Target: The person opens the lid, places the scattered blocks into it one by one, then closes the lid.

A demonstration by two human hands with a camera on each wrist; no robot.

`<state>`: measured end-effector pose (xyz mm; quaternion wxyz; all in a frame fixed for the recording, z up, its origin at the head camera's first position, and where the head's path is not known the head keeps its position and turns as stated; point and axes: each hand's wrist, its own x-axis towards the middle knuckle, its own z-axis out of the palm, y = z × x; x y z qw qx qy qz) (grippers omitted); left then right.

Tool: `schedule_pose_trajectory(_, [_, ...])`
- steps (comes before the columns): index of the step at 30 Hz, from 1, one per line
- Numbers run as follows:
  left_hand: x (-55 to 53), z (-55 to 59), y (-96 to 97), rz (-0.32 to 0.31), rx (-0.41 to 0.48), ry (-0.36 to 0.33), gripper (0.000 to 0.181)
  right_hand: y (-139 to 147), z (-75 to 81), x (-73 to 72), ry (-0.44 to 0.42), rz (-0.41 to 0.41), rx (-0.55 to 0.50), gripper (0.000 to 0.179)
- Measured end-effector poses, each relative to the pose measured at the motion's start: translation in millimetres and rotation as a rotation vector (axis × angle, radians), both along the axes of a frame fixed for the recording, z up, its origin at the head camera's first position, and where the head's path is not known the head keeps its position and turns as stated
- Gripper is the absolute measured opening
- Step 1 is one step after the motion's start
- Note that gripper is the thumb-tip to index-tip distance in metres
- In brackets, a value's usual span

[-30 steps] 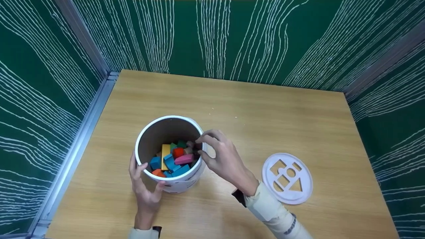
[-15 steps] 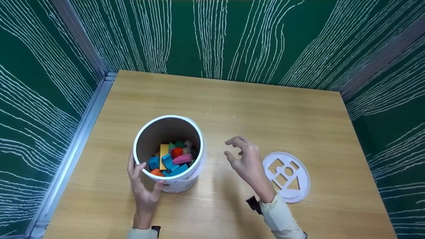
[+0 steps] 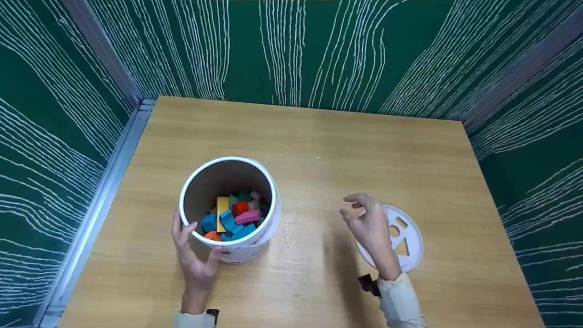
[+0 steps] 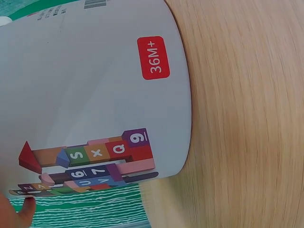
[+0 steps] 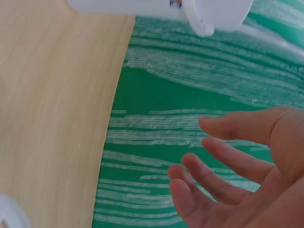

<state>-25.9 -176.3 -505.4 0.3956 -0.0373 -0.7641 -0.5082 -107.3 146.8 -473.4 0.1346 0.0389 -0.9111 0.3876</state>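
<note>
A white cardboard bucket [image 3: 248, 251] with printed sides stands on the left of the table. Colourful toy blocks [image 3: 229, 221] lie heaped in its bottom. My left hand [image 3: 196, 269] holds the bucket by its near left side, one fingertip over the rim and the thumb against the wall. The left wrist view shows the bucket's printed wall [image 4: 109, 95] up close. To the right, my right hand [image 3: 371, 228] hovers with loosely bent fingers and nothing between them. It partly covers a round white lid [image 3: 413, 248] with shaped holes, which lies flat on the table.
Tiny pale crumbs [image 3: 318, 158] dot the wooden table [image 3: 309, 132] behind the hands. Green walls [image 3: 246, 54] with white lines enclose the back and sides. A metal rail [image 3: 98, 191] runs along the left edge.
My right hand has drawn away from the bucket's right rim and moved right, over the lid's left part. The left hand keeps its hold on the bucket.
</note>
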Motion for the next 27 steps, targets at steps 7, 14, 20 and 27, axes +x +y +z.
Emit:
schedule_pose_trajectory(7, [0.5,0.4,0.7,0.001,0.002,-0.015,0.064,32,-14.5,6.2,-0.069,-0.099,0.039,0.021])
schedule_pose_trajectory(14, [-2.0,-14.3,-4.9,0.011,0.000,-0.025,0.060,62,-32.0,17.3,-0.159,-0.212,0.025,0.024])
schedule_pose_trajectory(20, [-7.1,-36.4,-11.1,0.017,-0.004,-0.029,0.062,79,-43.2,25.0,-0.242,-0.295,0.028,0.031])
schedule_pose_trajectory(27, [-3.1,-3.1,0.1,0.004,0.001,0.047,0.066,106,-63.2,37.3,-0.308,-0.394,0.025,0.040])
